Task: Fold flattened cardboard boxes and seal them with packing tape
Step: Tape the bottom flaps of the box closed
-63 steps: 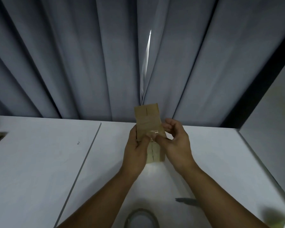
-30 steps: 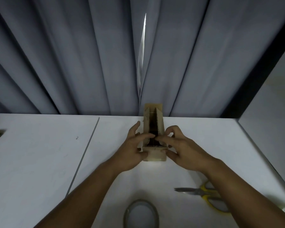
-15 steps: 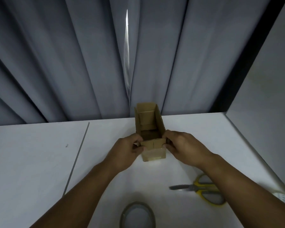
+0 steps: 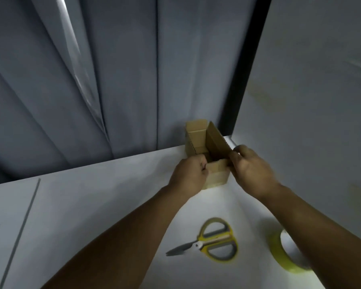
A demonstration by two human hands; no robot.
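A small brown cardboard box (image 4: 198, 140) stands upright on the white table (image 4: 92, 205) near its far edge, with its top flaps open and the inside showing. My left hand (image 4: 189, 176) grips the box's near left corner, fingers curled on the near flap. On the right side, my right hand (image 4: 250, 170) pinches the long right flap and the near corner. A roll of yellowish packing tape (image 4: 286, 255) lies at the lower right, partly hidden by my right forearm.
Yellow-handled scissors (image 4: 213, 240) lie shut on the table between my forearms, blades pointing left. Grey curtains (image 4: 92, 80) hang behind the table. A grey wall (image 4: 311, 101) closes the right side. A seam (image 4: 19, 232) runs down the table at the left.
The box went from held up in the air to standing on the table with its flaps opened. The view swung right and down, bringing scissors and yellow tape into sight; a grey roll left view.
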